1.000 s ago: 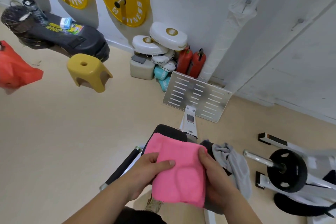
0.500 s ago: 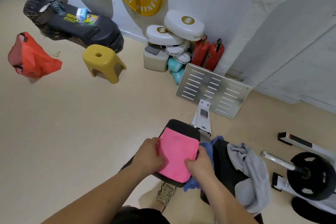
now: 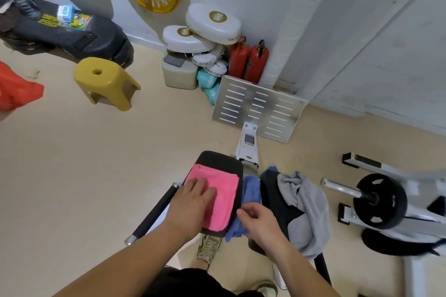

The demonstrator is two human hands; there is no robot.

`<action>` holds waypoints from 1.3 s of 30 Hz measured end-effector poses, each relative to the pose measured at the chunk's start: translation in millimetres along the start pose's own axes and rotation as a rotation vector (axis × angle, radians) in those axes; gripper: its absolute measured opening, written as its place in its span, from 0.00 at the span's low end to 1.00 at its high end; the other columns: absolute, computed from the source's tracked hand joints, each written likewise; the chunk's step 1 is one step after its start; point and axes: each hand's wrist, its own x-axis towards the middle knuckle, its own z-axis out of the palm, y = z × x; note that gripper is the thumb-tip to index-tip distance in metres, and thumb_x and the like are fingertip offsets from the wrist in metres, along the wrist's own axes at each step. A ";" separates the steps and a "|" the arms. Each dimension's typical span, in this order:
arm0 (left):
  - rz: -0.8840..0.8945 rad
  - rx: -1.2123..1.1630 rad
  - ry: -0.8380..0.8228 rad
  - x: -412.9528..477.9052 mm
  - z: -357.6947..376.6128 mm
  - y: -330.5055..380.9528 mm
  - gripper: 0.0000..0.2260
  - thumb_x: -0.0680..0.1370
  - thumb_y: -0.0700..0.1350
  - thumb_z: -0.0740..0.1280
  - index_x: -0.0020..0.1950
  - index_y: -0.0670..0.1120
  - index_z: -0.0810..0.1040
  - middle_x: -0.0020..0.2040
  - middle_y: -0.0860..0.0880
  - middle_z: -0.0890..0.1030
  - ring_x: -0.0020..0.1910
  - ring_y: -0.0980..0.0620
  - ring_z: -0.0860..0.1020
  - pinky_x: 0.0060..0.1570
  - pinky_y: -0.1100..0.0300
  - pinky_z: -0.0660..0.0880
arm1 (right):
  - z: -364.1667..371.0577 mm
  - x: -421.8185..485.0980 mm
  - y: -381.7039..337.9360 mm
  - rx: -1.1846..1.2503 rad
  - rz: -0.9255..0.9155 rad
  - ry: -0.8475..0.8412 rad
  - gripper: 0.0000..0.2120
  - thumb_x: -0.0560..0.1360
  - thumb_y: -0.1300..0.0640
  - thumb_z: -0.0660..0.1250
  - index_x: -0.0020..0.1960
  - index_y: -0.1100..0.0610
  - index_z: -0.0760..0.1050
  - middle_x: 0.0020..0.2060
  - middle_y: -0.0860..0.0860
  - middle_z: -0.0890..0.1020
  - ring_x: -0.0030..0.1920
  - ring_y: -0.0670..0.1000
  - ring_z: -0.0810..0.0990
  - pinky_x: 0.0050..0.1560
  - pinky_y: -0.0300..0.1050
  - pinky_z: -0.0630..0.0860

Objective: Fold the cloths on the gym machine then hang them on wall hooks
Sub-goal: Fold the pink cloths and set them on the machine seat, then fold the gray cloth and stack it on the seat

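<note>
A folded pink cloth [image 3: 223,190] lies on the machine's left black pad [image 3: 220,160], pressed under the flat, outstretched left hand [image 3: 190,202] and spreading toward its 1 o'clock. The right hand [image 3: 261,223] pinches a blue cloth [image 3: 251,191] bunched at its 11 o'clock, between two pads. A grey cloth [image 3: 307,205] drapes the right pad [image 3: 271,190] — three cloths in all.

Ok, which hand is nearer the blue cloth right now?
Right. The right hand is on the blue cloth, apparently pinching its edge; the left hand lies flat on the pink cloth beside it.
</note>
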 end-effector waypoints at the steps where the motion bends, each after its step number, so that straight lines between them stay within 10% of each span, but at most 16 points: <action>1: 0.016 0.014 0.038 1.4 -6.3 8.8 0.28 0.53 0.47 0.81 0.53 0.48 0.83 0.54 0.44 0.83 0.52 0.40 0.82 0.45 0.48 0.83 | -6.2 -5.1 4.3 0.023 0.013 0.008 0.04 0.81 0.54 0.69 0.54 0.53 0.79 0.45 0.51 0.83 0.43 0.51 0.80 0.43 0.43 0.76; 6: 0.293 -0.216 0.135 8.6 -28.9 77.7 0.13 0.68 0.48 0.71 0.51 0.48 0.83 0.54 0.50 0.81 0.50 0.49 0.80 0.47 0.56 0.80 | -38.3 -29.8 22.6 0.193 0.053 0.083 0.04 0.82 0.58 0.66 0.52 0.55 0.80 0.39 0.54 0.81 0.38 0.53 0.76 0.33 0.41 0.74; 13: 0.303 -0.583 -0.183 10.4 7.5 172.9 0.13 0.78 0.46 0.66 0.62 0.50 0.81 0.56 0.55 0.78 0.53 0.56 0.79 0.53 0.66 0.75 | -115.9 -48.5 78.6 -0.021 0.069 0.632 0.13 0.79 0.55 0.68 0.63 0.55 0.77 0.56 0.52 0.81 0.55 0.52 0.79 0.58 0.47 0.75; 18: 0.157 -0.604 -0.220 5.0 22.3 189.0 0.12 0.80 0.48 0.68 0.64 0.51 0.80 0.55 0.56 0.79 0.45 0.60 0.77 0.46 0.76 0.70 | -140.9 -13.9 118.4 -0.044 0.139 0.525 0.22 0.77 0.52 0.69 0.69 0.59 0.76 0.61 0.58 0.78 0.56 0.58 0.81 0.58 0.51 0.78; 22: 0.001 -0.621 -0.213 -6.5 17.9 194.9 0.11 0.80 0.48 0.68 0.62 0.53 0.80 0.53 0.56 0.81 0.48 0.58 0.80 0.53 0.63 0.77 | -147.2 -2.7 139.2 -0.057 0.095 0.552 0.02 0.74 0.57 0.69 0.46 0.54 0.81 0.52 0.58 0.79 0.42 0.55 0.82 0.48 0.53 0.82; 25: -0.117 -0.665 -0.184 -19.2 18.1 209.7 0.09 0.79 0.46 0.68 0.60 0.52 0.81 0.49 0.58 0.81 0.47 0.60 0.80 0.53 0.65 0.77 | -153.7 -19.3 132.9 -0.041 0.016 0.539 0.14 0.76 0.63 0.65 0.34 0.53 0.70 0.40 0.55 0.73 0.33 0.52 0.72 0.34 0.42 0.69; 30: -0.319 -0.865 -0.126 -36.8 19.6 250.0 0.09 0.79 0.46 0.69 0.58 0.54 0.80 0.51 0.59 0.83 0.48 0.63 0.81 0.53 0.67 0.78 | -170.2 -73.6 109.6 0.107 -0.156 0.423 0.05 0.80 0.61 0.65 0.46 0.59 0.73 0.38 0.54 0.78 0.37 0.50 0.74 0.37 0.41 0.71; 35: -0.591 -1.409 -0.050 -42.0 2.3 289.2 0.11 0.78 0.51 0.72 0.58 0.49 0.80 0.49 0.53 0.85 0.47 0.56 0.83 0.42 0.66 0.79 | -194.1 -132.2 86.4 0.181 -0.356 0.272 0.05 0.82 0.58 0.65 0.47 0.57 0.73 0.36 0.56 0.78 0.35 0.46 0.73 0.39 0.38 0.72; 39: -0.633 -1.868 -0.277 -52.3 -7.9 305.2 0.16 0.80 0.53 0.71 0.55 0.41 0.86 0.50 0.41 0.86 0.49 0.44 0.82 0.56 0.46 0.79 | -212.9 -166.7 81.9 0.238 -0.427 0.149 0.05 0.83 0.59 0.65 0.48 0.56 0.74 0.37 0.53 0.80 0.38 0.46 0.76 0.44 0.43 0.75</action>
